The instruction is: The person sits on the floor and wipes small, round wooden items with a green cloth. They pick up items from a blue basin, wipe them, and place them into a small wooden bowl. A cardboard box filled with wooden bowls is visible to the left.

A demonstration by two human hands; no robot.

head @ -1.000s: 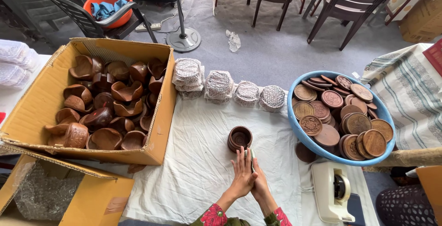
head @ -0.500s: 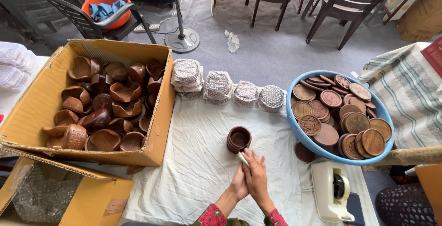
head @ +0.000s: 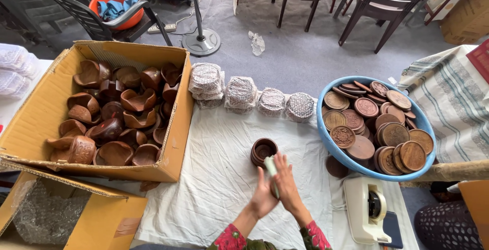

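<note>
Floor (head: 305, 56) was grey carpet, evenly lit by soft daylight with no hard shadows. A dark plastic chair (head: 91, 15) stood at upper left, carrying an orange basin (head: 114, 0) with blue cloth in it. A pedestal fan base (head: 202, 41) sat on the carpet near the chair, with a white power strip (head: 163, 27) just beside it. More dark chairs (head: 377, 0) stood along the top edge, to the right. A crumpled piece of clear plastic (head: 257, 42) lay on the carpet. A white sheet (head: 219, 178) covered the work surface; a striped cloth (head: 453, 107) lay at right.
</note>
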